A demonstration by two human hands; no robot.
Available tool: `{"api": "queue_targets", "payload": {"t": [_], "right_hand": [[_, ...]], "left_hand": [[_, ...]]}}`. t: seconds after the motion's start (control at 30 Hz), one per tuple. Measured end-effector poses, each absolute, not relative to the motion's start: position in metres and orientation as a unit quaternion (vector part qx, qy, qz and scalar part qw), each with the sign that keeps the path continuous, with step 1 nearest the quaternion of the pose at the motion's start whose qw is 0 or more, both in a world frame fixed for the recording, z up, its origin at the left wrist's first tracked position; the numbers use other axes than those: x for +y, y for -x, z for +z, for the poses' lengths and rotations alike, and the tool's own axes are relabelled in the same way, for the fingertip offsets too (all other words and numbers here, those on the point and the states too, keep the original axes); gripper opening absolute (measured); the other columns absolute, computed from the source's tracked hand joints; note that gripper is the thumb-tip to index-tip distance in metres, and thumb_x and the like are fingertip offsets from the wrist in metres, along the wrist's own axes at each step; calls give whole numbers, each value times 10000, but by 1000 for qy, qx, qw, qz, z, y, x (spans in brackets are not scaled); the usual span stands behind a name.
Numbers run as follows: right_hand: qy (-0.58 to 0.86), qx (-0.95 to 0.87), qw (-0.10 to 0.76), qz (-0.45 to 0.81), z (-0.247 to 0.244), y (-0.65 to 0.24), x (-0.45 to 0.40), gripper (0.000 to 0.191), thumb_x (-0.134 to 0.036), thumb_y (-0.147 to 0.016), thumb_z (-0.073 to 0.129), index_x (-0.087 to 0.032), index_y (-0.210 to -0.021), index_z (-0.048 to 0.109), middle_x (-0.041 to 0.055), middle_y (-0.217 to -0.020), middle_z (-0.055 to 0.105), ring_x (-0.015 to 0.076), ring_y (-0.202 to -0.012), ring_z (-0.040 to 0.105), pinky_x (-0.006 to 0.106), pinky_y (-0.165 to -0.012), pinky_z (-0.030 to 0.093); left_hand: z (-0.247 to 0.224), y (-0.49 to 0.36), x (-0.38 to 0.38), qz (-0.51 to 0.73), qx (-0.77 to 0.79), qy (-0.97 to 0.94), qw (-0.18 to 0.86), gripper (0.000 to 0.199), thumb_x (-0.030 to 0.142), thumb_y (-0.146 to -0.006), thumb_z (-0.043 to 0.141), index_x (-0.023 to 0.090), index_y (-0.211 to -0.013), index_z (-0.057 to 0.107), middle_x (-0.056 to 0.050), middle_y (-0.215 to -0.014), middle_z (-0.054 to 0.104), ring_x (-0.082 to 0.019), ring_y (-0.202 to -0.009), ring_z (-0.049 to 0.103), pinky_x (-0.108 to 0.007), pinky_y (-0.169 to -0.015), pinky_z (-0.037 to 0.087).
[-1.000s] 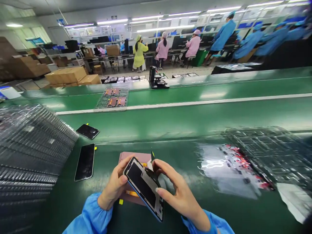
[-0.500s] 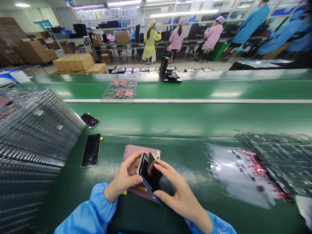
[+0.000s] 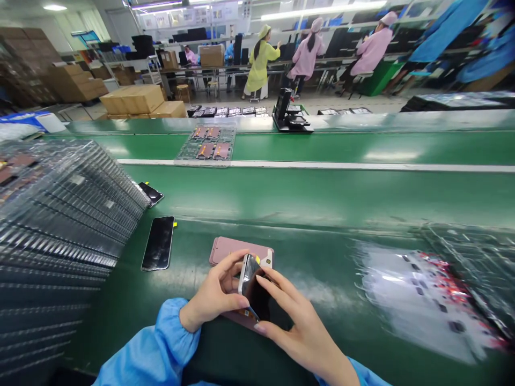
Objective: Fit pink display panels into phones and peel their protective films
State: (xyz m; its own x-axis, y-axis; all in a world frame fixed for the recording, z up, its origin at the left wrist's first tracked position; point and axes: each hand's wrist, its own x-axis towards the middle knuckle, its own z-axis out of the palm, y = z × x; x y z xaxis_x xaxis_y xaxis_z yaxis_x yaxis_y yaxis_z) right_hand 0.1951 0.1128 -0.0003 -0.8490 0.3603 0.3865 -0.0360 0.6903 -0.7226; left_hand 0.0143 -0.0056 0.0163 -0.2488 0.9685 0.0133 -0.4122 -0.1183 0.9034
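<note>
Between my two hands a smartphone [image 3: 257, 295] is held tilted, its glossy black face toward me and a silver edge on the left. My left hand [image 3: 215, 295] grips the left side, thumb near the lower corner. Closed around the other end, my right hand [image 3: 295, 321] rests its fingertips on the black face and its thumb at the lower edge. Pink phone panels [image 3: 240, 249] lie under the phone on the green bench, partly hidden by my hands. Another black-faced phone [image 3: 158, 244] with a yellow tab lies to the left.
A tall stack of clear plastic trays [image 3: 80, 209] stands at the left, with a second phone [image 3: 153, 194] beside it. A tray of pink-brown parts [image 3: 209, 143] sits on the far belt near a black fixture [image 3: 290, 113]. Blurred plastic bags [image 3: 414, 300] and clear trays [image 3: 478, 268] lie right.
The dark panel that stood raised from the phone's frame at my right fingers now lies down against it. My head view has shifted slightly left.
</note>
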Motion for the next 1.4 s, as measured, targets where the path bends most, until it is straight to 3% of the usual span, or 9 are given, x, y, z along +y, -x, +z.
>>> {"api": "queue_targets", "payload": {"t": [0.5,0.73,0.9,1.17,1.27,1.4], "right_hand": [[70,-902,269,330,-1,-197,113,708,-402,-854,708,-276,-1488,420,148,-1504,459,360,-1323,512,514,-1016,528],[50,-902,289,316,4,-194,114,717,-384,-871,694,-278,-1507,379,157,-1509,448,349,-1337,490,529,-1013,523],[40,-898,286,333,7,-194,114,714,-337,-881,686,-291,-1514,360,137,-1534,419,342,-1354,467,533,-1035,501],[39,-900,276,335,10,-196,115,767,-335,-880,693,-316,-1536,296,125,-1564,377,347,-1384,431,555,-1060,467],[37,-903,278,325,14,-196,116,791,-405,-858,714,-292,-1532,316,150,-1545,404,359,-1381,432,554,-1054,466],[27,-909,292,295,17,-193,115,897,-508,-798,743,-289,-1540,291,176,-1494,471,377,-1324,492,572,-1005,476]], "left_hand": [[21,-17,-9,651,442,-356,505,764,363,-740,810,269,-1414,463,-125,-1337,596,-277,-1184,605,-399,-1033,457],[23,-17,-10,645,428,-377,509,750,359,-744,806,301,-1413,474,-118,-1427,542,-310,-1282,544,-417,-1059,447],[21,-14,-10,633,437,-386,509,799,385,-732,813,308,-1440,453,-124,-1421,547,-301,-1192,611,-439,-1067,437],[29,-14,-8,638,416,-396,513,748,327,-737,820,363,-1412,498,-80,-1431,553,-280,-1240,586,-351,-1025,473],[29,-14,-8,643,407,-380,525,752,345,-722,832,369,-1400,510,-71,-1454,531,-261,-1209,610,-306,-974,503],[25,-16,-8,658,404,-357,526,786,393,-670,865,363,-1383,537,-48,-1441,552,-265,-1312,529,-298,-1058,449]]}}
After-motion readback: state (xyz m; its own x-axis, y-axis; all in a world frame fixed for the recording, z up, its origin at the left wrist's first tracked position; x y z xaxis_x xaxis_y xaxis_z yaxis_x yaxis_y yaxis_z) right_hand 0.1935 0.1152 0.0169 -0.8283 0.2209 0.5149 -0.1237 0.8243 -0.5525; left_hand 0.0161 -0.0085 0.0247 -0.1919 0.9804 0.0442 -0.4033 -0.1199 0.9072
